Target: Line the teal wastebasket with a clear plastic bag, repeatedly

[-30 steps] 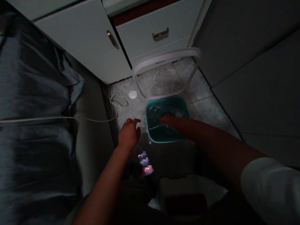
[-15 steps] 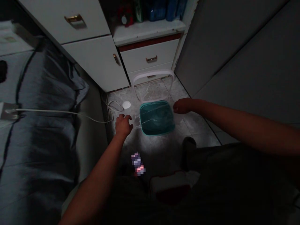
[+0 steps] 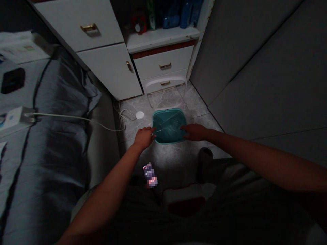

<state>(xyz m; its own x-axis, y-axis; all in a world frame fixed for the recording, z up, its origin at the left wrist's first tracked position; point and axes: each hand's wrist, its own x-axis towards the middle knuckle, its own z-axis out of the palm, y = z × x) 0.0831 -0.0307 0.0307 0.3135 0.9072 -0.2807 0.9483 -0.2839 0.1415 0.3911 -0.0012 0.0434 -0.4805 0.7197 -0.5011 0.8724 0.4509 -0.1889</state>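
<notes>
A square teal plastic basin [image 3: 168, 126] stands on the tiled floor straight ahead, with a white looped handle [image 3: 166, 81] rising behind it. Its glossy contents are too dark to identify. My left hand [image 3: 144, 137] is at the basin's near left corner, fingertips at the rim. My right hand [image 3: 195, 132] reaches the near right side, fingers spread at the rim. Neither hand holds anything. A pixelated blurred patch [image 3: 150, 175] hides something below my left wrist.
A bed with a grey cover [image 3: 58, 153] fills the left, and a white cable [image 3: 76, 117] runs from it to the floor. White drawers [image 3: 163, 66] with a bottle-filled shelf stand ahead. A grey panel [image 3: 255, 68] walls the right. A white disc [image 3: 139, 115] lies on the tiles.
My right hand has left the basin's interior and come to its near right rim. My left hand has moved onto the left corner. The view has tilted up, showing more shelf and bed.
</notes>
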